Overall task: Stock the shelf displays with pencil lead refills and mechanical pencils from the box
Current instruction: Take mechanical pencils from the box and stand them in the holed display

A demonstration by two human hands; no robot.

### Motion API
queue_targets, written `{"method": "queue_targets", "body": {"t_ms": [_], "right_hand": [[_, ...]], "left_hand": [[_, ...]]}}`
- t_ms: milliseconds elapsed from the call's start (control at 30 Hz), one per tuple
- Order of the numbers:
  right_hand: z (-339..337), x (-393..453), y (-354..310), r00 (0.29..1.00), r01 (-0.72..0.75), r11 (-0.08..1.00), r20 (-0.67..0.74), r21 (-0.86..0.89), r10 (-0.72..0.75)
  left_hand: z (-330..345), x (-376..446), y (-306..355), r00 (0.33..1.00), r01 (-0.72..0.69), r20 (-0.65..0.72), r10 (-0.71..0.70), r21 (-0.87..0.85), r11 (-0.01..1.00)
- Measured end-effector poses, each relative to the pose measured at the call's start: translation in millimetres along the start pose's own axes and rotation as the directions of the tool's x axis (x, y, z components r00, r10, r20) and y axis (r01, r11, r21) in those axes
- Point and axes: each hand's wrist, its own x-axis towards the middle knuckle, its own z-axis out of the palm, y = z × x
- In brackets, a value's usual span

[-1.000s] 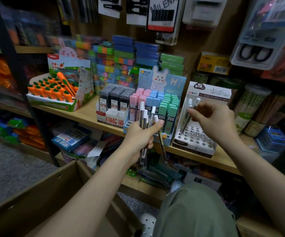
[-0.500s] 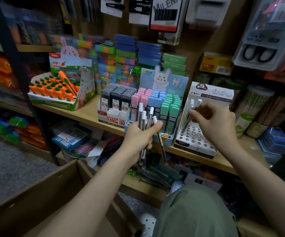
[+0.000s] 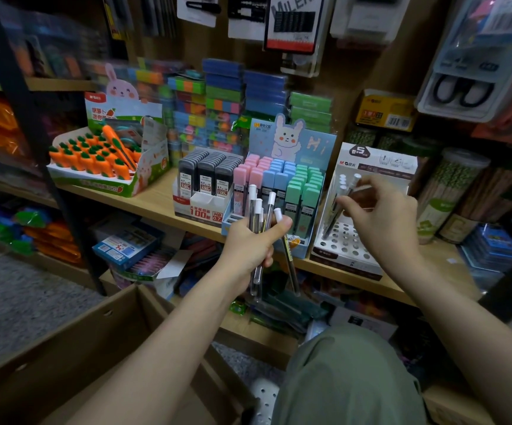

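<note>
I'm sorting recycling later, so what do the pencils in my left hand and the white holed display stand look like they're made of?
The mechanical pencils look like clear glossy plastic with white caps: you see through the barrels. The display stand looks like printed matte cardboard, judging by its folded edges and punched holes, though thin plastic can't be ruled out.

- Carrot-shaped items (image 3: 92, 159): orange bodies, green tops.
- Lead refill cases (image 3: 207, 171): dark grey, white labels with red print.
- Pastel refill cases (image 3: 279, 179): pink, blue and mint-green columns.
- Bunny backing card (image 3: 291, 142): light blue, white rabbit.
- Mechanical pencils (image 3: 259, 216): clear barrels, white caps.
- Pencil display stand (image 3: 345, 240): white, pattern of round holes.
- Cardboard box (image 3: 64, 342): plain brown.
</note>
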Motion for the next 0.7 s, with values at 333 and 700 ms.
{"method": "queue_targets", "body": {"t_ms": [333, 700], "right_hand": [[8.6, -9.5, 8.8, 0.970, 0.240, 0.966, -0.001, -0.092, -0.242], [-1.2, -22.9, -6.1, 0.983, 0.124, 0.979, 0.113, 0.160, -0.143]], "left_hand": [[5.2, 0.5, -1.3, 1.000, -0.015, 0.016, 0.015, 0.013, 1.000], [7.5, 2.7, 2.2, 0.990, -0.013, 0.137, 0.015, -0.017, 1.000]]}}
